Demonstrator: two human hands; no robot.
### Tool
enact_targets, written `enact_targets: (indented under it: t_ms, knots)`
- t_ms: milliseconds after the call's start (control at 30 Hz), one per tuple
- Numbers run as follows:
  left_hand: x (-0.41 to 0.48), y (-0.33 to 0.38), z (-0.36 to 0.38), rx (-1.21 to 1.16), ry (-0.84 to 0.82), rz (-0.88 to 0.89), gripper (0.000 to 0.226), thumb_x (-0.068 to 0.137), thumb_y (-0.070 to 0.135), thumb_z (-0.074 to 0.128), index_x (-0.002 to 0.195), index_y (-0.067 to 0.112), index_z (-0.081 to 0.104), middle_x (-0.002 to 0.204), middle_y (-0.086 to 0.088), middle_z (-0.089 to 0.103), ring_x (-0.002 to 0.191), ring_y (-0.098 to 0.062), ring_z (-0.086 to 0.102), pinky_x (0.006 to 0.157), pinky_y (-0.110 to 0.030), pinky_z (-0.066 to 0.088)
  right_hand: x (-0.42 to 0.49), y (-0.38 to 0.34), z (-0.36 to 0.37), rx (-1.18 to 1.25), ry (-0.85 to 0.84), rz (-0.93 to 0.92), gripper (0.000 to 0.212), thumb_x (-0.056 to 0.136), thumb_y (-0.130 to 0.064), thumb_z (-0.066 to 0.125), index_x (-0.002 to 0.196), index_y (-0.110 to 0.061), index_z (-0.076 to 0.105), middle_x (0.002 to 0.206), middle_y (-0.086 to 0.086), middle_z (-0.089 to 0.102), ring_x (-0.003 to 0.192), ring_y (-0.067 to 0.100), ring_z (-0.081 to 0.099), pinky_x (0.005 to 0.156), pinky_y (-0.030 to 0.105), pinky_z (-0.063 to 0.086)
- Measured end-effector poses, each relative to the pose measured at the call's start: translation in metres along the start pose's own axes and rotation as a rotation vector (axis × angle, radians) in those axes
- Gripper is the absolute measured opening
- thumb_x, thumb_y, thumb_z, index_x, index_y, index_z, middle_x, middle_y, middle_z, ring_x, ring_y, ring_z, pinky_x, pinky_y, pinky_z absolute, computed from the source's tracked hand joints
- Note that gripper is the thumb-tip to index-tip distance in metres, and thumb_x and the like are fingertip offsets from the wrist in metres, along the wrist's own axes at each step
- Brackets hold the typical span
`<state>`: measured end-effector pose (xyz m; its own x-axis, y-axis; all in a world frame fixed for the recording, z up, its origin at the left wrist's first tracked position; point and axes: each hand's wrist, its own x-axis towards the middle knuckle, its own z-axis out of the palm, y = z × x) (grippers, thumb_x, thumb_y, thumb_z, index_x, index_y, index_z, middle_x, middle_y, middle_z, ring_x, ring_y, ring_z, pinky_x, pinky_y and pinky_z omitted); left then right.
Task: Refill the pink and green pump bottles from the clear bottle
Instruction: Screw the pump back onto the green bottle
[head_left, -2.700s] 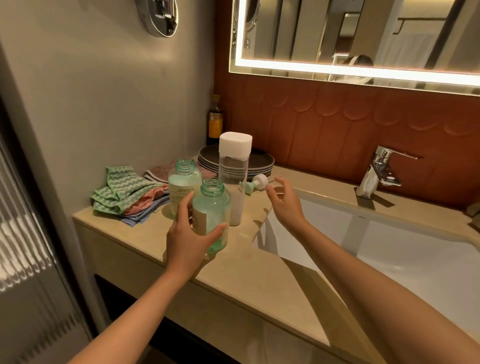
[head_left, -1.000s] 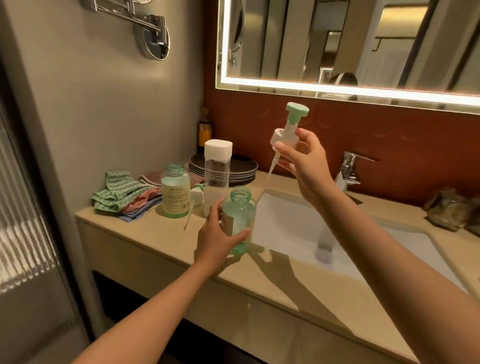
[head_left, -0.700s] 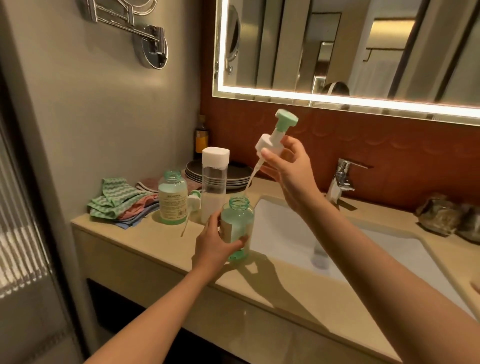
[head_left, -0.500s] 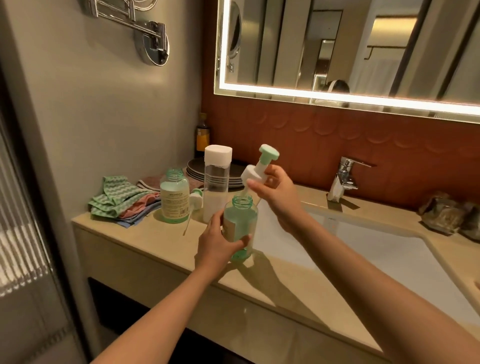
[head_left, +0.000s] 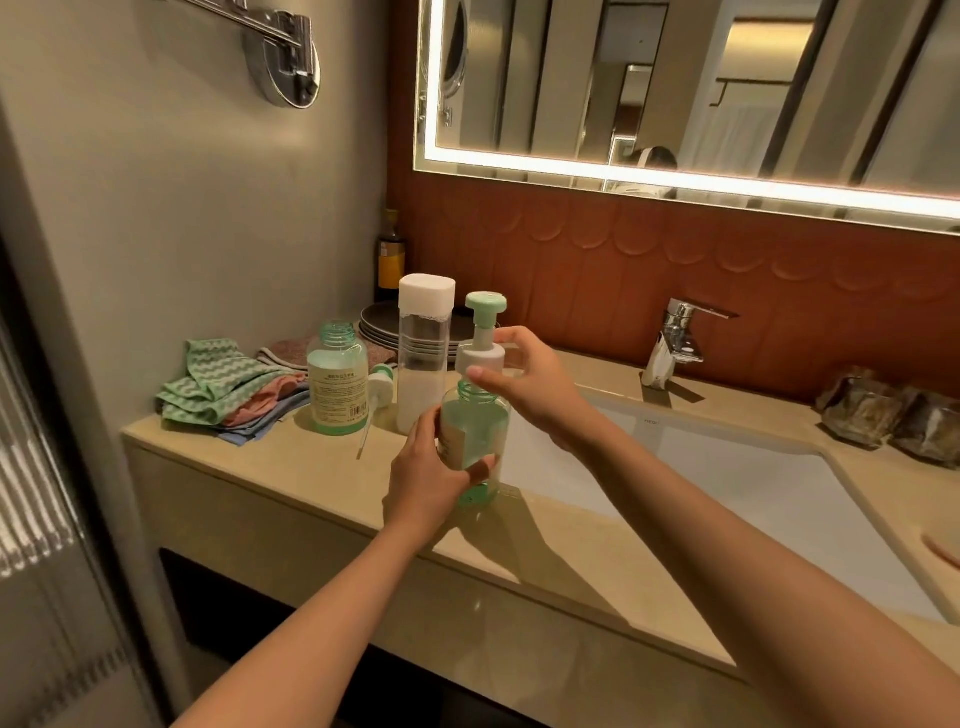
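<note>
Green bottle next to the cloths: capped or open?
Open. The back green bottle shows a bare threaded neck, no pump fitted; a loose pump lies on the counter beside it.

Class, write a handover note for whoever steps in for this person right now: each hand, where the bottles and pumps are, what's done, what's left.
Left hand grips the near green bottle, upright on the counter by the sink.
Right hand pinches the pump on that bottle's neck; I cannot tell whether it is screwed down.
The second bottle stands open, the loose pump lying beside it; the clear bottle stands capped behind.
Done: both bottles hold liquid. Left: tighten this pump, fit the other.
</note>
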<state>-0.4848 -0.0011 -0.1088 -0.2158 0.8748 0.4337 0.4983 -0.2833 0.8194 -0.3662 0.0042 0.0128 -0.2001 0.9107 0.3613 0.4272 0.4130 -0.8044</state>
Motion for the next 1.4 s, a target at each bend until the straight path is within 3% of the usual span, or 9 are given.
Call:
enact_targets:
  t_ms: [133,233,467,667,767,867,1200,1267,1400]
  knots:
    - [0.000,0.000,-0.001,-0.003,0.000,0.018,0.077,0.067,0.043,0.079,0.131,0.023,0.041,0.121,0.002,0.057,0.106,-0.017,0.056,0.084,-0.038,0.053,-0.003,0.001,-0.004,0.002,0.001,0.013,0.045,0.084,-0.025,0.068,0.122,-0.017,0.047,0.113,-0.008,0.050,0.103,0.008,0.047,0.078,0.020,0.041]
    - [0.000,-0.002,0.000,0.019,0.004,0.031,0.077,0.067,0.043,0.079,0.131,0.022,0.041,0.121,0.002,0.058,0.107,-0.017,0.056,0.082,-0.037,0.053,0.001,0.000,-0.003,0.025,-0.007,0.031,0.041,0.082,-0.025,0.069,0.117,-0.018,0.047,0.109,-0.008,0.051,0.102,0.010,0.051,0.069,0.015,0.042]
    - [0.000,-0.001,0.000,0.020,-0.001,0.044,0.074,0.069,0.039,0.079,0.130,0.022,0.041,0.120,0.002,0.058,0.103,-0.011,0.052,0.081,-0.030,0.051,-0.004,0.017,0.008,-0.054,-0.017,0.037,0.044,0.082,-0.024,0.069,0.120,-0.015,0.047,0.127,0.002,0.054,0.111,0.014,0.050,0.084,0.026,0.044]
    - [0.000,-0.002,0.000,0.008,-0.006,0.033,0.077,0.068,0.043,0.078,0.131,0.022,0.041,0.120,0.002,0.058,0.106,-0.014,0.054,0.081,-0.028,0.049,-0.004,0.024,0.015,-0.062,0.067,0.036,0.046,0.077,-0.033,0.074,0.109,-0.020,0.043,0.119,-0.002,0.056,0.105,0.012,0.052,0.082,0.026,0.046]
    - [0.000,-0.001,0.000,-0.001,-0.005,0.030,0.079,0.067,0.043,0.079,0.132,0.022,0.040,0.121,0.002,0.057,0.105,-0.014,0.054,0.081,-0.028,0.048,-0.002,0.021,0.011,-0.038,0.072,0.049,0.056,0.080,-0.046,0.067,0.122,-0.019,0.043,0.126,0.000,0.053,0.116,0.017,0.051,0.088,0.029,0.047]
    - [0.000,-0.001,0.000,0.004,-0.004,0.039,0.079,0.068,0.042,0.079,0.133,0.021,0.040,0.122,0.002,0.057,0.105,-0.012,0.053,0.080,-0.025,0.048,-0.002,0.019,0.004,-0.013,-0.044,-0.009,0.052,0.090,-0.038,0.056,0.136,-0.019,0.042,0.139,0.001,0.048,0.125,0.018,0.046,0.098,0.035,0.042]
    - [0.000,-0.001,0.000,-0.001,0.007,0.051,0.074,0.068,0.038,0.080,0.130,0.020,0.042,0.119,0.003,0.058,0.099,-0.006,0.049,0.077,-0.022,0.045,-0.004,0.029,0.008,-0.159,0.186,-0.097,0.027,0.089,-0.037,0.058,0.105,-0.014,0.062,0.105,-0.002,0.065,0.097,0.010,0.058,0.080,0.026,0.048]
    - [0.000,-0.001,0.000,0.004,0.009,0.052,0.075,0.068,0.039,0.080,0.130,0.020,0.042,0.120,0.002,0.058,0.100,-0.006,0.049,0.076,-0.021,0.045,0.001,0.027,0.007,-0.054,0.147,-0.024,0.023,0.088,-0.035,0.061,0.099,-0.015,0.054,0.106,-0.001,0.061,0.099,0.014,0.057,0.076,0.024,0.048]
    - [0.000,-0.002,0.000,0.011,0.009,0.058,0.077,0.068,0.040,0.080,0.131,0.021,0.041,0.120,0.003,0.058,0.100,-0.007,0.049,0.080,-0.026,0.050,-0.002,0.025,0.012,0.100,-0.092,-0.006,0.029,0.099,-0.027,0.042,0.126,-0.019,0.046,0.123,-0.004,0.051,0.112,0.011,0.048,0.084,0.018,0.042]
